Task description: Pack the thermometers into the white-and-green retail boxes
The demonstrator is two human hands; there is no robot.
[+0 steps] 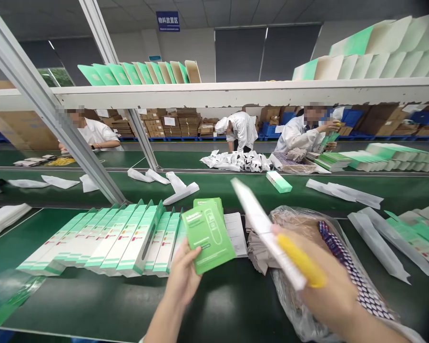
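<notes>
My left hand [185,274] grips a green booklet [210,236] by its lower left corner, thumb on top, with its printed front facing me. Behind it the edge of more green booklets [209,202] shows. My right hand [325,281], smeared by motion, has something yellow around a finger and is closed on a long, flat white packet [264,224], tilted up to the left. Left of my left hand stand several green-and-white boxes [117,238] in a leaning row with their top flaps raised. Under my right hand lies a clear plastic bag [289,295] with brown pouches and dark patterned strips.
White pouches [180,190] and a small green-and-white box [279,181] lie on the belt [236,188] ahead. More boxes [420,228] are at right. A metal post [53,102] and a shelf [214,97] cross the view. People in white coats [296,136] are at the far side.
</notes>
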